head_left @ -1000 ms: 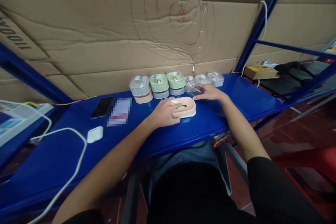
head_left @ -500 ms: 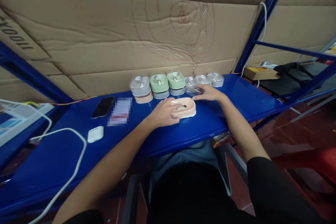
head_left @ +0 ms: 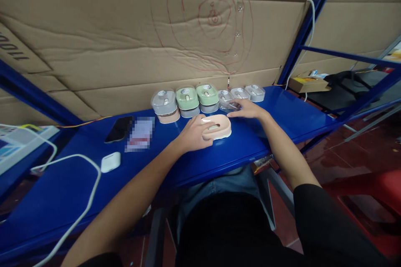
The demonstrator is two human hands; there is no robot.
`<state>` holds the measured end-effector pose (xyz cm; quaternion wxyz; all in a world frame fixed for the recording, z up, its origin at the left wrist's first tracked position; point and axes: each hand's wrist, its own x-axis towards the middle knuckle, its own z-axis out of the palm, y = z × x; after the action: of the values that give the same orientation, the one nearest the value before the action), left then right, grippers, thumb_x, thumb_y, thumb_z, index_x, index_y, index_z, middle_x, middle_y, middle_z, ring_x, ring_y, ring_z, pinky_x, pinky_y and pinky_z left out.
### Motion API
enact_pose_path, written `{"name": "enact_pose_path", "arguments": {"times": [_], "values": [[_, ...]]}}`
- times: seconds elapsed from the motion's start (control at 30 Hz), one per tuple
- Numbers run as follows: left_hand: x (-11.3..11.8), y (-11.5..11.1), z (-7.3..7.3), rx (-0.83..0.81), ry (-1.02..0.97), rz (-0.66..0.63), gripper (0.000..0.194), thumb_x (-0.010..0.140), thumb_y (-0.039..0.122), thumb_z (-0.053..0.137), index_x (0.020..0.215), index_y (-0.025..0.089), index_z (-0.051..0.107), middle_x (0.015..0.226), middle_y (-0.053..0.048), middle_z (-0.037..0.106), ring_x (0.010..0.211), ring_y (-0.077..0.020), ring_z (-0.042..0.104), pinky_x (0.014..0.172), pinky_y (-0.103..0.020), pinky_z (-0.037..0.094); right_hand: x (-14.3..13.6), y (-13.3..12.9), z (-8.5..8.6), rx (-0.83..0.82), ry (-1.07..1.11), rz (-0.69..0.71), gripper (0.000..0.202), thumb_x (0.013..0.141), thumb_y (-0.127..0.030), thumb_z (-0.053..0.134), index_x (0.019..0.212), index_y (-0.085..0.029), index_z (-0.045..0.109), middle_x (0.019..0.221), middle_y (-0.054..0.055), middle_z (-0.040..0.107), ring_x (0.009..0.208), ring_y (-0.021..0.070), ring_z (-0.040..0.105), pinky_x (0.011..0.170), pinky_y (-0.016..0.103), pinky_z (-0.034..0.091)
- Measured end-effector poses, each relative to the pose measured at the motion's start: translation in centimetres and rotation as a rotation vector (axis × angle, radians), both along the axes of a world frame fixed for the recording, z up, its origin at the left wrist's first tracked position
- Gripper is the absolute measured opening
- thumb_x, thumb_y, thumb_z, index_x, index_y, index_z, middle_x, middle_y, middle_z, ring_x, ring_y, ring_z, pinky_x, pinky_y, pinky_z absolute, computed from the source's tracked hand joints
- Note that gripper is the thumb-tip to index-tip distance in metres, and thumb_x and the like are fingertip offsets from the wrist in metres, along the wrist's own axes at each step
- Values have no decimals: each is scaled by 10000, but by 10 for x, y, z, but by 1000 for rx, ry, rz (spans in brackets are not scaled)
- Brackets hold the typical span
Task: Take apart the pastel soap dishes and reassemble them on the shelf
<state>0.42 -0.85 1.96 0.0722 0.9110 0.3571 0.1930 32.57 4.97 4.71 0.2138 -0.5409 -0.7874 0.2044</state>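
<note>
A pale pink oval tray (head_left: 224,126) with a slot in its middle lies near the front of the blue table (head_left: 241,146). My left hand (head_left: 196,133) is closed on its left end. Just behind the tray's right end, my right hand (head_left: 246,109) has its fingers at a clear plastic cover (head_left: 226,102), with the thumb held apart below; part of the cover is hidden by the fingers. To the left stand stacked boxes with clear covers: a grey one (head_left: 164,101) on a pink one (head_left: 169,117), and green ones (head_left: 187,98) (head_left: 207,94) on grey ones.
Two covered grey boxes (head_left: 239,93) (head_left: 255,92) stand behind my right hand. A dark phone (head_left: 119,129), a blurred card (head_left: 139,134), a white case (head_left: 110,162) and a white cable (head_left: 94,194) lie on the left. Cardboard (head_left: 119,29) rises behind.
The view has shifted slightly. Both hands keep nearly the same places, at the pink tray and at the clear cover.
</note>
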Motion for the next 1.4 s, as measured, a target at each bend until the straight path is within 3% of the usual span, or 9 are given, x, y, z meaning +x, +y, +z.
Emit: {"name": "enact_pose_path", "arguments": {"times": [0.17,0.5,0.7,0.93,1.03,1.13,1.2,1.3,1.4], "values": [[0,-3,5,63,46,-27,650,812,291,836,1460,324,792,1481,-119,680,1452,-435,559,1279,-610,453,-1,-1,1,6,0,0,938,790,-772,898,1512,-205,706,1344,154,804,1249,401,752,1129,572,601],[-2,9,-3,-70,-65,-70,687,805,259,823,1489,304,771,1428,-81,731,1410,-370,598,1261,-523,516,0,1,-3,49,29,8,934,786,-738,918,1522,-203,709,1332,160,810,1231,416,759,1110,615,607],[-1,17,-8,-94,-103,-52,659,775,266,857,1431,305,812,1448,-72,744,1361,-384,633,1238,-542,513,-2,1,-3,48,42,8,936,770,-741,928,1510,-206,721,1338,165,803,1222,416,756,1111,619,608],[-3,24,-13,-185,-69,4,662,776,417,917,1418,298,809,1379,-86,771,1330,-419,662,1233,-604,477,-3,1,-6,99,88,74,920,747,-717,936,1486,-205,737,1321,163,801,1186,403,760,1071,595,619],[-3,25,-17,-238,-166,7,857,742,477,967,1533,274,708,1489,-119,722,1429,-455,623,1256,-642,456,-9,-2,-7,125,145,236,914,726,-670,959,1495,-232,730,1419,138,777,1262,386,736,1132,579,587],[-2,27,-26,-347,-345,72,1297,636,504,1045,1734,199,425,1622,-206,627,1511,-487,582,1271,-661,457,-22,-7,-8,155,182,397,923,716,-631,990,1514,-254,721,1471,119,756,1318,376,714,1185,571,557],[-2,30,-33,-413,-426,93,1482,591,498,1072,1789,176,261,1649,-241,599,1540,-491,568,1288,-667,445,-32,-10,-10,189,170,474,927,719,-622,1002,1527,-268,715,1478,120,746,1342,378,701,1204,581,542],[-2,34,-39,-449,-463,77,1582,569,490,1084,1808,174,152,1679,-265,572,1567,-498,552,1308,-683,426,-44,-11,-15,216,147,553,930,743,-616,997,1556,-281,693,1502,132,716,1387,379,673,1230,592,514],[-3,38,-40,-450,-440,85,1612,545,509,1092,1810,172,152,1699,-281,549,1584,-518,531,1315,-704,410,-50,-10,-21,211,143,576,945,760,-624,983,1582,-276,673,1513,142,688,1391,378,666,1224,596,516]]}}
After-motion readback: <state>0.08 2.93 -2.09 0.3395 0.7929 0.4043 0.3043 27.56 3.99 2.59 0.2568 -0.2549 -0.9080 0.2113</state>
